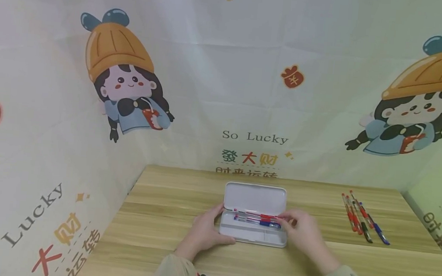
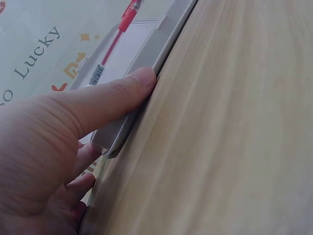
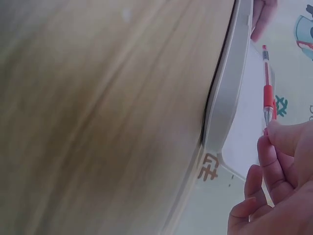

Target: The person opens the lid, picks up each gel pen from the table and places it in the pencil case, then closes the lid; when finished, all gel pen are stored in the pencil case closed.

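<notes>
An open white pencil case (image 1: 255,197) lies on the table, its lid raised at the back. My left hand (image 1: 205,232) holds the case by its left end, the thumb along the front wall (image 2: 111,133) and the fingers round behind. At the right end, my right hand (image 1: 304,233) pinches a red gel pen (image 3: 267,95) near its tip between thumb and index finger. That pen is above the case's rear compartment, where a blue pen (image 1: 264,223) lies lengthwise. Whether other pens lie under them I cannot tell.
To the right, several loose red, black and blue pens (image 1: 361,217) lie in a slanted bunch on the wooden table (image 1: 168,195). A printed curtain (image 1: 194,87) hangs behind and beside the table. The case's front tray has a small divider.
</notes>
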{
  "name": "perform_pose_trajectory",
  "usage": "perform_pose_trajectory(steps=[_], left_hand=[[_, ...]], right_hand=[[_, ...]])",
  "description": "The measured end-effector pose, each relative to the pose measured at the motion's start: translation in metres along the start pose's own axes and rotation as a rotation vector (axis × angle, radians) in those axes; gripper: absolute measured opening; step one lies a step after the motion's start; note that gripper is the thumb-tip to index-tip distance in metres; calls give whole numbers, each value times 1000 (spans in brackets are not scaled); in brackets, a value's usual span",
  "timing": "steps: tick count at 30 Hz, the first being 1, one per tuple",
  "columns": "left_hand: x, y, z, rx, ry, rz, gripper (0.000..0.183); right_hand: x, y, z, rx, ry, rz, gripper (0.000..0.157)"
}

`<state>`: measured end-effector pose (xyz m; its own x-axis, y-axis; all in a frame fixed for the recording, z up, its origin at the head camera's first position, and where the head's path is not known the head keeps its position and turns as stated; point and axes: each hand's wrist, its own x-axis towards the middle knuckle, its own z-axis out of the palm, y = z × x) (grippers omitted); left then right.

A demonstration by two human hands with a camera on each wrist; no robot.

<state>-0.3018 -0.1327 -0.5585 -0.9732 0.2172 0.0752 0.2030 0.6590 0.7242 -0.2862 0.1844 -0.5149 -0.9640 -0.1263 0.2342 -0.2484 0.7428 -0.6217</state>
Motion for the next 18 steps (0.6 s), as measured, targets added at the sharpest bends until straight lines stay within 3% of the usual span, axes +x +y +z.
perform_pose_trajectory(steps=[11,18], left_hand=[[-1,2,-2,-3,5,19,124],[-2,2,-2,-11,10,17,124]], right_hand=[[0,-2,9,38,-97,42,10],[0,0,12,24,-112,26,8]])
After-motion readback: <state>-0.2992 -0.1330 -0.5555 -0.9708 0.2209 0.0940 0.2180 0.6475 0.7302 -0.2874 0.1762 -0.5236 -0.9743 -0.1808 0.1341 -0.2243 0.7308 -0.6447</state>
